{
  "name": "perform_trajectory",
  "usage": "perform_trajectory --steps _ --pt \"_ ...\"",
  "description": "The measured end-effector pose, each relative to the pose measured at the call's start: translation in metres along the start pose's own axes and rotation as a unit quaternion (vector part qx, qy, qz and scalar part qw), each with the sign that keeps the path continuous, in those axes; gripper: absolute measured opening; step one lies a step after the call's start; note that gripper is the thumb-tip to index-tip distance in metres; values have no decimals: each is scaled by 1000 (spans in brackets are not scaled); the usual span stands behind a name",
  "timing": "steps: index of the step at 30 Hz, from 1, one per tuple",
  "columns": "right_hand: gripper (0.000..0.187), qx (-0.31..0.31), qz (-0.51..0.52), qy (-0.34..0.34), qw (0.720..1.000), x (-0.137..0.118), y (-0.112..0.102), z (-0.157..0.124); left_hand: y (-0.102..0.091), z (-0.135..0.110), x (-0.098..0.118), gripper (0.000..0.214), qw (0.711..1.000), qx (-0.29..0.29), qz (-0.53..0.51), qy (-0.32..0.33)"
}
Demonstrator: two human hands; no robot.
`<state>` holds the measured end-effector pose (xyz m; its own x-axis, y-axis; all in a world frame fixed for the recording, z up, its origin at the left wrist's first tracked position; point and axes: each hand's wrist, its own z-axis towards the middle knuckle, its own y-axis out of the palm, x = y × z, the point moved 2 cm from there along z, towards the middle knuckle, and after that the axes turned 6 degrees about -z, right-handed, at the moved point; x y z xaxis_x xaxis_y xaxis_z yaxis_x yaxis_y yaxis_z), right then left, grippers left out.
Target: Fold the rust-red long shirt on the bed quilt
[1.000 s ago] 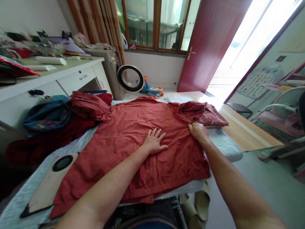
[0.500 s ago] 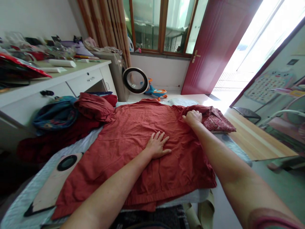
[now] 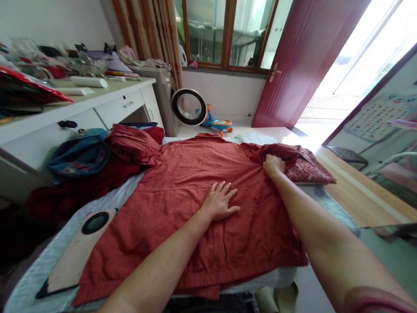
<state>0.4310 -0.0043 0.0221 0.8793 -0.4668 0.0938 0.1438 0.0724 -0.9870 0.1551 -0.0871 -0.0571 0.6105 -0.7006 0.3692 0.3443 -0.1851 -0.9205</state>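
Note:
A rust-red shirt [image 3: 182, 191] lies spread flat over a padded ironing surface [image 3: 31, 278]. My left hand [image 3: 220, 202] rests flat on the middle of the shirt, fingers spread. My right hand [image 3: 273, 165] is closed on the bunched right sleeve [image 3: 276, 151] near the shoulder. The left sleeve [image 3: 132, 143] is crumpled at the far left of the shirt.
A patterned red cloth [image 3: 308, 169] lies right of the sleeve. Dark red and blue clothes [image 3: 76, 158] are heaped at left beside a cluttered white desk [image 3: 97, 104]. A tan board with a black ring [image 3: 81, 243] lies under the shirt's hem. A washing machine [image 3: 169, 102] stands behind.
My right hand moved from the shirt's right side up to the bunched sleeve and gripped it. My left hand stayed flat on the shirt.

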Motion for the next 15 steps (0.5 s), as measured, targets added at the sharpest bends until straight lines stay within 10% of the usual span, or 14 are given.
perform_trajectory --steps 8,15 --pt "37 -63 56 -42 996 8 -14 12 -23 1 -12 45 976 179 18 -120" --pt "55 -30 39 -13 999 -6 -18 11 -48 28 -64 54 968 106 72 -215"
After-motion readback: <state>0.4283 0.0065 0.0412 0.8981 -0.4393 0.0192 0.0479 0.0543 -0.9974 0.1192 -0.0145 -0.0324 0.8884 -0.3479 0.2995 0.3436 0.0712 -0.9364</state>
